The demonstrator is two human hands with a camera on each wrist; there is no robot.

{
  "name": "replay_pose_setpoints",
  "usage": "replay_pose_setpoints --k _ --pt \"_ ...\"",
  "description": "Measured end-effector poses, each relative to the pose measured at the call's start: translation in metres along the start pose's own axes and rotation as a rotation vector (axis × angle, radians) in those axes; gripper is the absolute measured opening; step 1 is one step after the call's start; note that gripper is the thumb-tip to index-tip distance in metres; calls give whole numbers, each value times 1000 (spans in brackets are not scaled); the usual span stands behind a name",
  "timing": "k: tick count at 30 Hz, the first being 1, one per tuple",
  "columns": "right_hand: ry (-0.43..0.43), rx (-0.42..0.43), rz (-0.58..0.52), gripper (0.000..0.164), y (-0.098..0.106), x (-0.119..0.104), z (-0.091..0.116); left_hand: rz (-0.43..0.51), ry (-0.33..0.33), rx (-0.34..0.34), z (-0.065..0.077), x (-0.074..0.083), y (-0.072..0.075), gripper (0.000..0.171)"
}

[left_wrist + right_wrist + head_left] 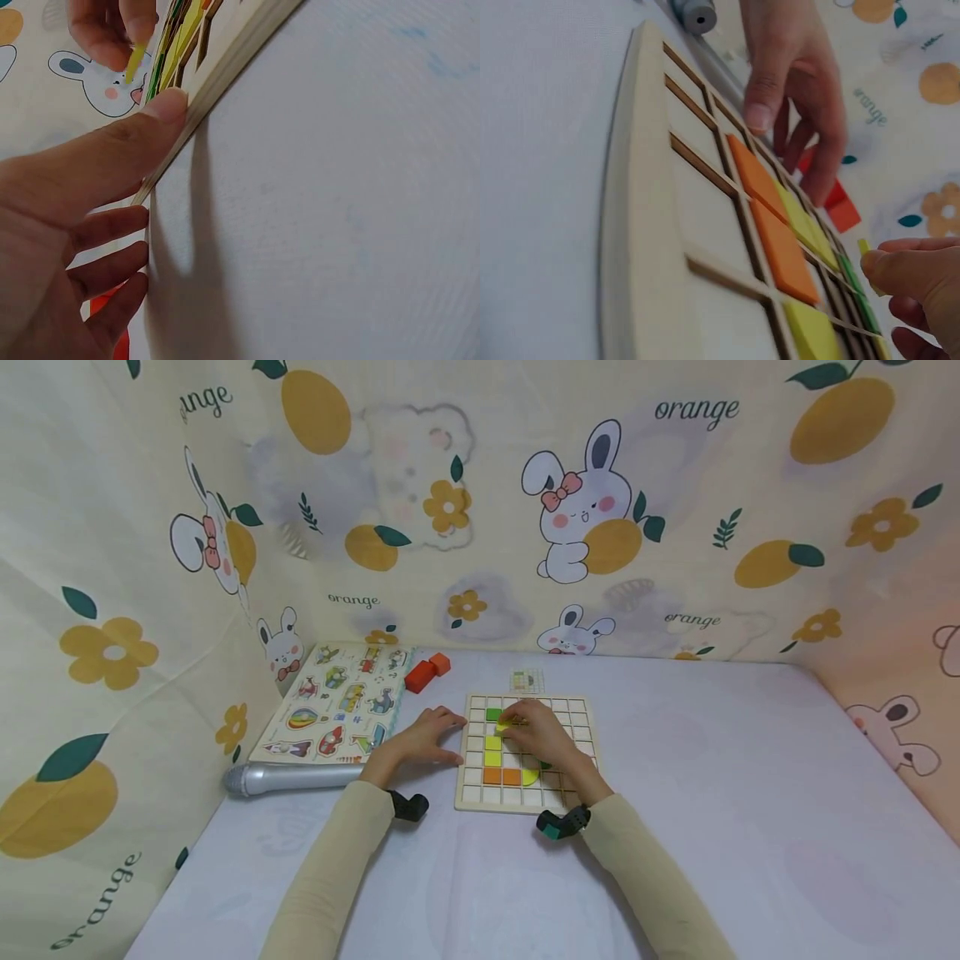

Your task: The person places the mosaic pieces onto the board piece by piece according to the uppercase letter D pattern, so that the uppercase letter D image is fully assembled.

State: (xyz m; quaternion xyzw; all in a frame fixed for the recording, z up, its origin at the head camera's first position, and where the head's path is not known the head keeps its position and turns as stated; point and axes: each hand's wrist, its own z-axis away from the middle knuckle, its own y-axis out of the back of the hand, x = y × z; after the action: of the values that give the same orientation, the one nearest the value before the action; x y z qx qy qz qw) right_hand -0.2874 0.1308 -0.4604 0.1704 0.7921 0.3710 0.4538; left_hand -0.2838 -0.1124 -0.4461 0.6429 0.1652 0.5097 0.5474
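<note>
A wooden grid board (495,807) lies on the table, with a green tile (492,714), yellow tiles (492,758), orange tiles (512,776) and a rounded yellow tile (530,777) in its cells. My right hand (543,735) is over the board's upper middle and hides some cells. Between its thumb and fingers it pinches a small yellow tile (864,247), seen tilted above the grid in the right wrist view. At the board's left edge is my left hand (422,739); in the left wrist view its thumb (166,105) touches the frame, fingers extended alongside.
Left of the board lies a picture sheet (348,697) of coloured figures. A silver microphone (300,778) lies in front of it, partly behind the left wrist. Red blocks (422,677) sit behind the left hand. A small printed grid (527,682) is just beyond the board.
</note>
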Motion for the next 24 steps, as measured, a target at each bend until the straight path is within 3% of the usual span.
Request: replay_pose_setpoints --k 9,24 --pt "-46 -18 22 7 -16 1 -9 3 1 -4 1 0 1 67" --pt "-50 29 78 9 -18 2 -3 12 -18 2 0 1 1 67"
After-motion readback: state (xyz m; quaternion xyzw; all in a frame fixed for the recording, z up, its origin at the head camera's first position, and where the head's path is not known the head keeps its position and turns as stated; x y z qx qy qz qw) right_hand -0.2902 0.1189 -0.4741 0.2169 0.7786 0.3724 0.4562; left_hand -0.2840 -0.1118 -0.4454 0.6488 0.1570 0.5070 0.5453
